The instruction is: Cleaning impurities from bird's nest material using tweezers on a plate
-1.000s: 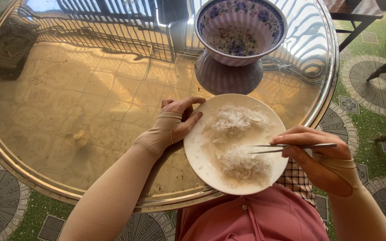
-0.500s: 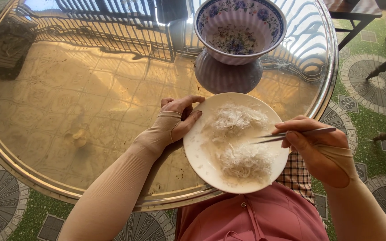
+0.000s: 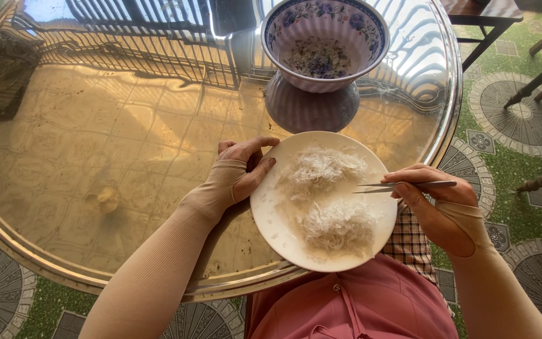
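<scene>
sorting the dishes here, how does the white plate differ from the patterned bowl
The white plate is flat and plain; the patterned bowl is deep, with blue flowers on rim and floor. The plate carries two white stringy clumps; the bowl looks nearly empty. The left hand grips the plate's edge and the right hand points tweezers over it; nobody touches the bowl. Both are round and rest on the glass table.

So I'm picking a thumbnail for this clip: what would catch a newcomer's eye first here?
Probably the white plate at the near edge of the round glass table, carrying two pale, stringy white clumps. The left hand grips its rim while the right hand holds thin metal tweezers pointing over the plate. Behind it stands an empty bowl with a blue floral pattern.
</scene>
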